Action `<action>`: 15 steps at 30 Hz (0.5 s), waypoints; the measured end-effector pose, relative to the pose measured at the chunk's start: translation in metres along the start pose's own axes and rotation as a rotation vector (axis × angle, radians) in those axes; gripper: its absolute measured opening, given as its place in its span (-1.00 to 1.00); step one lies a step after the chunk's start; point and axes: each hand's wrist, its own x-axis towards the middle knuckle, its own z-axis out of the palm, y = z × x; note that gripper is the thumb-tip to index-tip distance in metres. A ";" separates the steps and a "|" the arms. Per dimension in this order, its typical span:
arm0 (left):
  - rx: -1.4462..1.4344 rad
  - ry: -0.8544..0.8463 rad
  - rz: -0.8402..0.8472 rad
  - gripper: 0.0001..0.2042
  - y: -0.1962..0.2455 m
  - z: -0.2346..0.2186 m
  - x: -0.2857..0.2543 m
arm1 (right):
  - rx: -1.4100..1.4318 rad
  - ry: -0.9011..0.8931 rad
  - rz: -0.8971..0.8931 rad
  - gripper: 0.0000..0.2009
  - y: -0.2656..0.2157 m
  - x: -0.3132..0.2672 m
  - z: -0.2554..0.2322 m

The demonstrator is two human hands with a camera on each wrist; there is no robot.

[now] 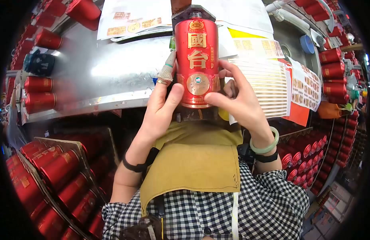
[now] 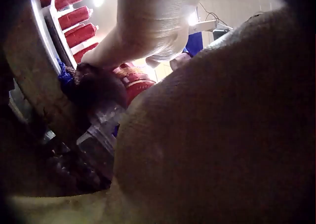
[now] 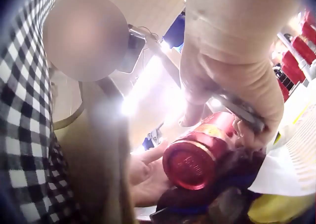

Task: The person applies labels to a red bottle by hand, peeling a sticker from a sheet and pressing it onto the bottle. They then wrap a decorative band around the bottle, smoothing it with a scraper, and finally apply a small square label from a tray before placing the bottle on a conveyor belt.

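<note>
A red bottle point(image 1: 197, 44) with gold characters and a round gold label lies on a dark stand point(image 1: 181, 16), its neck pointing away from me. My left hand point(image 1: 159, 102) lies along the bottle's left side, fingers fairly straight, thumb near its lower edge. White and green coverings show on its fingers. The right hand point(image 1: 247, 102) touches the lower right side with thumb and forefinger. Its other fingers curl round a flat grey bar point(image 3: 242, 110), seen in the right wrist view. That view also shows the bottle's round base point(image 3: 190, 167). The left wrist view is mostly dark.
Striped gold label sheets point(image 1: 261, 86) lie right of the stand on a metal table point(image 1: 93, 80). More printed sheets point(image 1: 139, 24) lie behind. Racks of red bottles point(image 1: 57, 168) stand at both sides. A blue cup point(image 1: 307, 44) sits at the far right.
</note>
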 end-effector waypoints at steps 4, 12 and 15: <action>0.171 -0.033 0.030 -0.35 0.000 -0.003 -0.001 | 0.073 -0.039 0.026 -0.19 -0.004 0.002 -0.004; 0.084 -0.037 -0.015 -0.24 -0.001 -0.004 -0.001 | 0.098 0.009 -0.029 -0.21 0.005 0.002 0.002; 0.073 -0.059 -0.011 -0.22 -0.001 -0.009 -0.001 | 0.062 -0.049 0.027 -0.23 0.003 0.002 -0.008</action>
